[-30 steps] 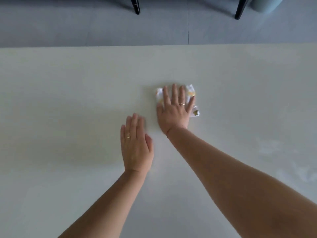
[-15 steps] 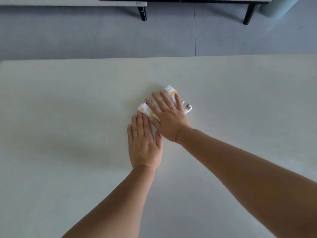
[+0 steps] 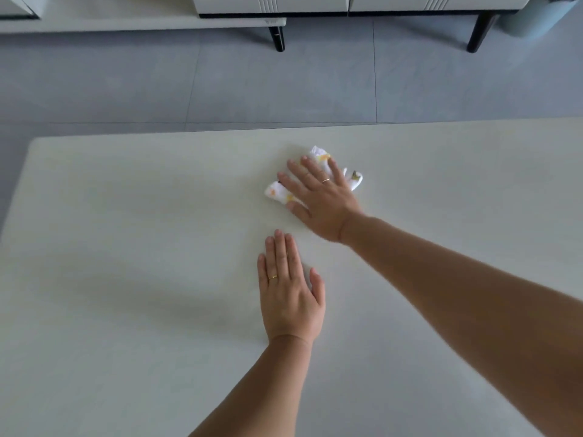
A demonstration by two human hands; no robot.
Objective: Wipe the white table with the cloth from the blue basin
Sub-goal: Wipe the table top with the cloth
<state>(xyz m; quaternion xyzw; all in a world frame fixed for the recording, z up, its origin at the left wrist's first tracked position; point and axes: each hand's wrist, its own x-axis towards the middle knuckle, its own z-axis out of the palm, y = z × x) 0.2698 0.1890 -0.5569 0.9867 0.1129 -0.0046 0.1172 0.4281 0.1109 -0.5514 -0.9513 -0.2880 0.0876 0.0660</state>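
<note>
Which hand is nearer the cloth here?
Right. The right hand lies flat on top of the cloth; the left hand rests on the white table, nearer the person, clear of it.

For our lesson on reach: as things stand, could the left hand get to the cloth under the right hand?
Probably yes. The left hand lies flat on the white table, with only bare tabletop between it and the cloth. The right hand covers most of it, but one end shows free.

Soft, even daylight here, cool and a touch dim. A broad, faint shadow [image 3: 142,298] spreads leftward over the desk [image 3: 94,190], with no glare. The wide-angle lens bends the desk's far edge, and detail looks slightly soft throughout.
</note>
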